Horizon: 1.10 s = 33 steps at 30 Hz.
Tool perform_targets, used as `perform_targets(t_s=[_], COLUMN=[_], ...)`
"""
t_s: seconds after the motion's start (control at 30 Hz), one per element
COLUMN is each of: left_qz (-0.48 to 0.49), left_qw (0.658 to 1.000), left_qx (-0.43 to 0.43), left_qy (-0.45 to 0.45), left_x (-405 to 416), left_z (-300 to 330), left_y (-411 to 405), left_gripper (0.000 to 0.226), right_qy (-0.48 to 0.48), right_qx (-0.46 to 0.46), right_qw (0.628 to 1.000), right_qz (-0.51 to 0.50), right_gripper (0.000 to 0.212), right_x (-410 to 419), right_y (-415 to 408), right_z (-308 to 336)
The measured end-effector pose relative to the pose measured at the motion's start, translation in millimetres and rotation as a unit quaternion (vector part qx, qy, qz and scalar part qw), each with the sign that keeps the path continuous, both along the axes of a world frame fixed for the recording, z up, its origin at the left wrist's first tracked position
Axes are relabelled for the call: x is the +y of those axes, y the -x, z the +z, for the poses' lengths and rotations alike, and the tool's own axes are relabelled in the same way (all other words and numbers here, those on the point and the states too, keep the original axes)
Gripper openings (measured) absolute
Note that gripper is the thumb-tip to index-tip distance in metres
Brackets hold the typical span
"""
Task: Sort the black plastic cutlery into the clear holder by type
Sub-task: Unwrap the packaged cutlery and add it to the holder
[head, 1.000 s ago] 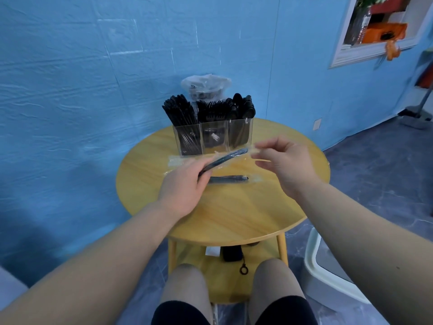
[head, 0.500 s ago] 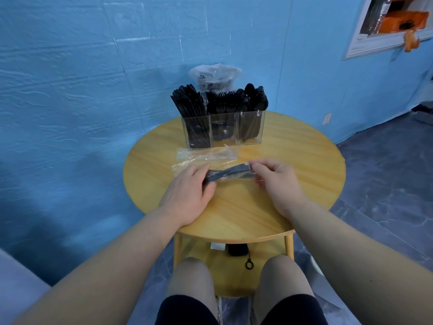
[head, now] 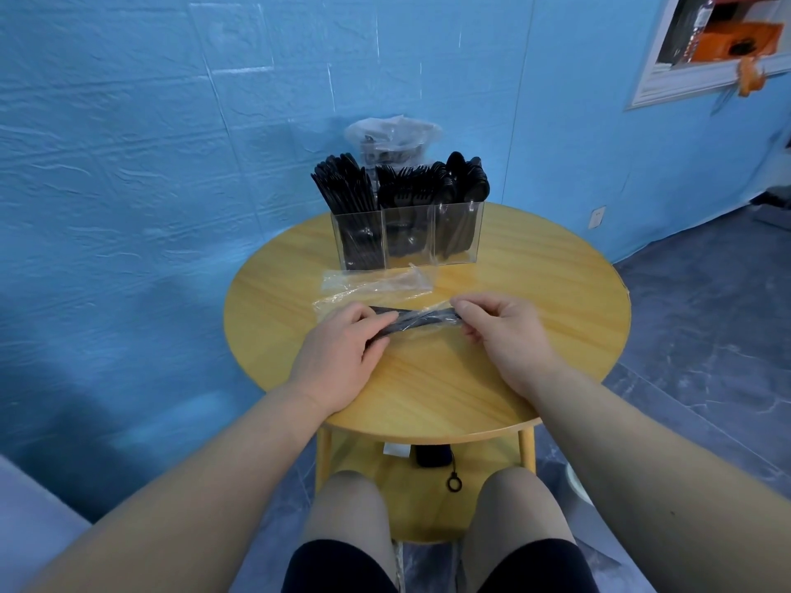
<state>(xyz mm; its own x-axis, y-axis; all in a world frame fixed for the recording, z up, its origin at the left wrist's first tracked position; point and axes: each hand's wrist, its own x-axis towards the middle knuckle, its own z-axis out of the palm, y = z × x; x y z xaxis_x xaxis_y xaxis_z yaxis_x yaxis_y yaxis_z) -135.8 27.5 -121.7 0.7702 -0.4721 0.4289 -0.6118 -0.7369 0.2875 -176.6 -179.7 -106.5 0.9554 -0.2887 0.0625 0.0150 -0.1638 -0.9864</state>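
Observation:
A clear three-compartment holder (head: 408, 246) stands at the back of the round wooden table (head: 535, 293), with black knives on the left, forks in the middle and spoons on the right. A wrapped black cutlery packet (head: 417, 325) lies low over the table's middle. My left hand (head: 338, 361) grips its left end. My right hand (head: 501, 331) pinches the wrapper at its right end.
Empty clear wrappers (head: 376, 286) lie between the holder and my hands. A bin lined with a clear bag (head: 391, 141) stands behind the holder against the blue wall. A black device with a strap (head: 432, 457) sits on the table's lower shelf.
Both hands came down from the raised position to the tabletop and now hold a wrapped packet at its two ends. The view shifted closer and lower.

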Motion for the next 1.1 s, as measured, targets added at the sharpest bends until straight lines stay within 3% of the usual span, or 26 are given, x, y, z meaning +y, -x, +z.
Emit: perform_targets(t_s=[0.3,0.43,0.8,1.1], left_qz=[0.042,0.1,0.105,0.116], left_qw=[0.989,0.965,0.949,0.954], left_qx=[0.081,0.124,0.164,0.129], left_qy=[0.12,0.208,0.247,0.246], left_x=[2,4,5,5], left_z=[7,11,8,6], left_y=[1,-3,-4,-5], left_gripper=[0.057,0.04,0.027,0.029], right_qy=[-0.009,-0.172,-0.226,-0.239], right_qx=[0.002,-0.007,-0.018,0.021], right_qw=[1.0,0.984,0.974,0.971], right_qz=[-0.003,-0.038,-0.006,-0.013], right_gripper=[0.01,0.008,0.006,0.005], right_x=[-7,-9,-7,-12], right_y=[-2,-4,-3,-5], right_z=[-4,-4,1,7])
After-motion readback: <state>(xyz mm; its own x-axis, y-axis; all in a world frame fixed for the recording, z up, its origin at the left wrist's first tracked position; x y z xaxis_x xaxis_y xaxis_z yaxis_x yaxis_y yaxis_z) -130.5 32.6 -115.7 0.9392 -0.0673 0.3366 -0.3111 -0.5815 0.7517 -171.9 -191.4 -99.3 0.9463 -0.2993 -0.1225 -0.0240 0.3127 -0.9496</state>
